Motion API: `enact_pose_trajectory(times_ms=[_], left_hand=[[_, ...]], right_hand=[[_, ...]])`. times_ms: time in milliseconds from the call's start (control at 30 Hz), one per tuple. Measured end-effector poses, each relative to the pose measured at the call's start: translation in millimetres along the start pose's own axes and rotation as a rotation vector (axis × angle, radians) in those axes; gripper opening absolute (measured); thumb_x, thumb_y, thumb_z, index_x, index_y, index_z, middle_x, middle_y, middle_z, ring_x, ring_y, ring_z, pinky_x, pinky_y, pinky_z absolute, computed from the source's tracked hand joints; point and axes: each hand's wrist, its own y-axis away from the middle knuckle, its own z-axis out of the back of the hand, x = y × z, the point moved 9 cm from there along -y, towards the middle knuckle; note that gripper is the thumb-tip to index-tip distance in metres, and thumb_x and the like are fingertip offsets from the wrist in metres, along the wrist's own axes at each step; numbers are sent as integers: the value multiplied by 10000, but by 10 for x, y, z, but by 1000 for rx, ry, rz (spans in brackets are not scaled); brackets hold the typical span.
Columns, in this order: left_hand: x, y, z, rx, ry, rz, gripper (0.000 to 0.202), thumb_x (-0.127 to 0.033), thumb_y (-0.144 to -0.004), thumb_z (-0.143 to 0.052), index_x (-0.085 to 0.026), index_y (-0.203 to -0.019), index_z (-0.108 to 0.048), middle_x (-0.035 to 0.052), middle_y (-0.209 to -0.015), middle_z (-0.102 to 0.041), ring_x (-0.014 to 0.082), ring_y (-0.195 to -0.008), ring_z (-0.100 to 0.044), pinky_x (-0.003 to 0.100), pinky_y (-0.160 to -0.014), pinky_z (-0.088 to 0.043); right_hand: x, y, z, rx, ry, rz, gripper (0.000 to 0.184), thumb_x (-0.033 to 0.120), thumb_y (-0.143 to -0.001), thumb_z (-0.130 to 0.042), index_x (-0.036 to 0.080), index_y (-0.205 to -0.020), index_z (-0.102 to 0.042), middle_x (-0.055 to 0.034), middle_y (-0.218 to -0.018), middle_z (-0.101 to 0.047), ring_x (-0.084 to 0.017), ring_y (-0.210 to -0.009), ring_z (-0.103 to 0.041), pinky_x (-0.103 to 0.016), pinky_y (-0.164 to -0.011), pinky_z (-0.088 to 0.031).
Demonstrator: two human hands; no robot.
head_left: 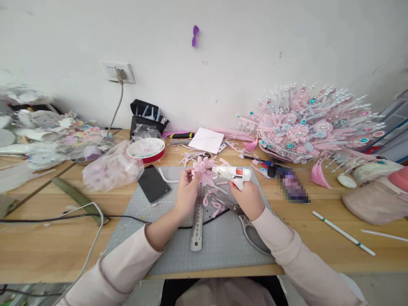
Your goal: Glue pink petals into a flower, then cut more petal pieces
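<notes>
My left hand [186,191] is closed around a pink fuzzy flower [203,166] made of bent pipe-cleaner petals, held just above the grey cutting mat [219,242]. My right hand [247,196] grips a white hot glue gun [231,173] with its nozzle pointing left at the flower. Loose pink petal pieces [215,206] lie on the mat between my hands, beside a steel ruler [197,221].
A black phone [153,183] lies at the mat's left corner, and scissors [250,229] sit under my right forearm. A large pink beaded headdress [306,125] stands at the back right. A red-rimmed bowl [146,151], plastic bags and cables crowd the left side.
</notes>
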Motion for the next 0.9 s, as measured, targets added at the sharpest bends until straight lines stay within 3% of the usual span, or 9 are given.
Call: enact_pose_trajectory(times_ms=[100,200,300,367,567,700,800,900], left_hand=[[39,-14,25,-28,20,37,225,-304,-716,-589,-187,-887,-500,-1,-875,-566,125,-804,-535,250,-727,-412],[91,-31,41,-52,69,87,228,-290,-690,-600,-181,-866,-504,-8,-851,-566,119,-781,-536,256,-731,-409],[130,-42,30,-52,145,131,252,-271,-655,-622,-170,-851,-500,-10,-839,-569,108,-756,-536,259,-739,-404],[131,-40,24,-54,191,146,253,-263,-636,-635,-165,-821,-492,-14,-816,-566,103,-740,-536,256,-732,-403],[60,1,-10,-45,226,160,216,-262,-629,-626,-173,-744,-467,-38,-721,-533,93,-642,-517,247,-633,-414],[46,30,-58,-20,236,198,193,-251,-620,-615,-171,-711,-464,-46,-668,-515,79,-583,-487,218,-561,-395],[60,39,-73,-18,249,226,191,-244,-606,-617,-169,-696,-466,-48,-656,-518,74,-576,-485,209,-559,-391],[68,37,-74,-23,275,233,196,-237,-598,-622,-168,-704,-473,-46,-671,-533,78,-593,-497,216,-584,-403]], right_hand=[[-90,-14,21,10,-95,-100,219,346,-714,-542,154,-747,-642,-91,-702,-683,-218,-676,-637,-287,-599,-459],[-263,-47,12,7,-294,-234,297,453,-682,-576,157,-700,-598,-41,-571,-631,-179,-511,-587,-271,-497,-442],[-480,-125,-54,30,-525,-331,395,561,-715,-494,171,-712,-556,30,-442,-521,-136,-388,-500,-251,-424,-415],[-646,-195,-69,40,-557,-371,458,610,-750,-399,179,-684,-542,20,-458,-525,-140,-413,-516,-252,-431,-420],[-951,-335,-42,143,1,-297,405,518,-769,-453,174,-672,-641,-89,-677,-669,-211,-697,-632,-280,-605,-433],[-956,-309,2,171,293,-279,457,516,-796,-424,180,-549,-611,-102,-610,-650,-205,-611,-613,-270,-533,-385],[-815,-284,109,114,389,-265,362,466,-796,-466,181,-633,-619,-74,-600,-636,-195,-583,-591,-266,-508,-359],[-403,-234,79,105,294,-34,216,361,-789,-534,176,-729,-628,-50,-706,-646,-175,-670,-593,-260,-584,-393]])
